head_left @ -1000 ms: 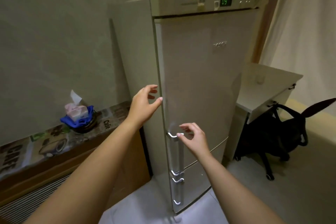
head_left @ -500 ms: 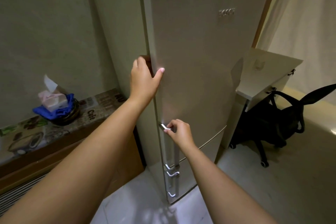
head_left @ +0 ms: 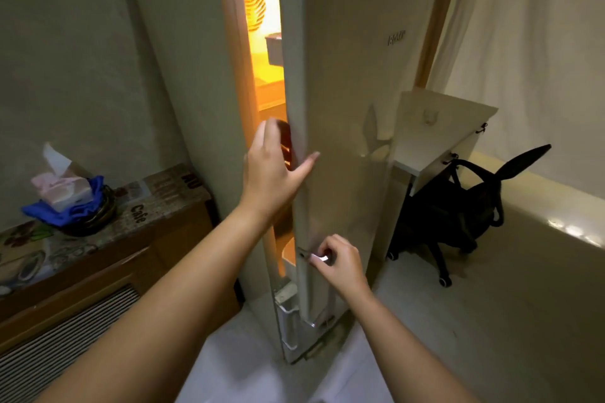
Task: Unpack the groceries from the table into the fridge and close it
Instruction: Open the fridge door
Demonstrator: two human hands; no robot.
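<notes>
A tall pale fridge stands in front of me with its upper door (head_left: 353, 108) swung partly open. Orange light glows from the gap (head_left: 265, 52), where shelves and a grey box (head_left: 273, 49) show. My right hand (head_left: 340, 263) is closed around the metal door handle (head_left: 319, 258) low on the door. My left hand (head_left: 275, 170) grips the door's free edge, fingers hooked behind it and thumb on the front. No groceries are in sight.
Left of the fridge runs a low wooden cabinet (head_left: 108, 258) with a patterned top, holding a tissue box (head_left: 62, 186) on a blue cloth. A white folding table (head_left: 438, 127) and a black office chair (head_left: 458, 213) stand to the right, before a pale curtain (head_left: 540, 42).
The upper fridge door has come open from shut, so the lit inside shows. My right hand took hold of the handle and my left hand moved onto the door's edge.
</notes>
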